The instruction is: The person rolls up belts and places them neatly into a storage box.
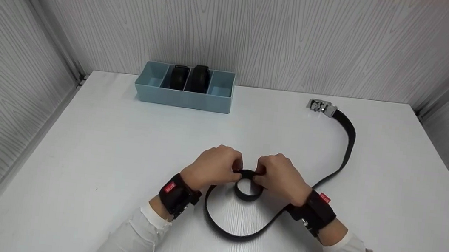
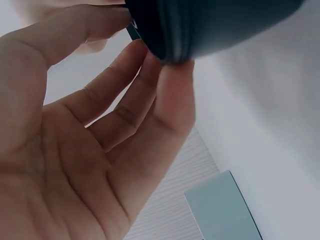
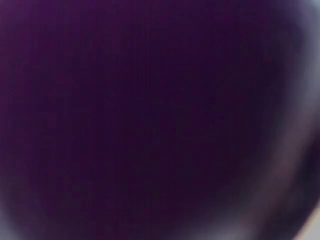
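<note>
Left hand and right hand pinch the belt coil. Even tension should keep successive turns snug and flush.

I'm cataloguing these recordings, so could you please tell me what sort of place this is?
Probably a work booth: a white table, enclosed by wood-grain panels, with a divided box.

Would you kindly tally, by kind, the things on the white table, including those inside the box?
Blue plastic box with four compartments: 1
Rolled black straps standing in the box: 2
Long black belt with a silver metal buckle, partly coiled: 1
Total: 4
</note>
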The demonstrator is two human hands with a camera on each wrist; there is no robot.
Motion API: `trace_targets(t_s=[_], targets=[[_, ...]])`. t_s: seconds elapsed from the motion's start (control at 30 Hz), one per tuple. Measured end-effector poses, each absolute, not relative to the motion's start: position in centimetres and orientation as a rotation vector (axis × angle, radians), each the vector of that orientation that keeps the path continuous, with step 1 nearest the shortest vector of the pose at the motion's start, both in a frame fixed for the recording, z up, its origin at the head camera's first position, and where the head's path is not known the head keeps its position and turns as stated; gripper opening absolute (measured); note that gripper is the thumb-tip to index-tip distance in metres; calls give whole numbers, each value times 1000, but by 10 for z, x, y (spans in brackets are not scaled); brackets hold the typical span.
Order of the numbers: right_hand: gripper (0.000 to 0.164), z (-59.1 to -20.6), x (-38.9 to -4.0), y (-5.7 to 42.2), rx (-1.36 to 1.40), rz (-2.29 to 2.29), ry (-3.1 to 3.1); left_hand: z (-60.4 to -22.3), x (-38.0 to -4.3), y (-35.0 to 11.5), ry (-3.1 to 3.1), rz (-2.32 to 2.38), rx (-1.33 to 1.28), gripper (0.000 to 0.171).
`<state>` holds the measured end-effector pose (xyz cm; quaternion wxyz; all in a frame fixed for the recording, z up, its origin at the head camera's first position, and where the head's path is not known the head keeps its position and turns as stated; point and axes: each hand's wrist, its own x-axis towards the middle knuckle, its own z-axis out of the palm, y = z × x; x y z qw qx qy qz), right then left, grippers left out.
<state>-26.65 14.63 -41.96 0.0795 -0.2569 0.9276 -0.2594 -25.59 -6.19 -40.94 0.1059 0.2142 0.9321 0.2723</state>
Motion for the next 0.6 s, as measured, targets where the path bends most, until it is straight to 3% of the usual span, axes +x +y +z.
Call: trace_targets(t_s=[0.3, 0.6], targets=[[13, -420, -267, 147, -771, -765, 2779, -412, -258, -62, 2699, 848, 586, 14], [12, -420, -267, 147, -747, -817, 2739, -419, -262, -63, 2684, 979, 633, 6]])
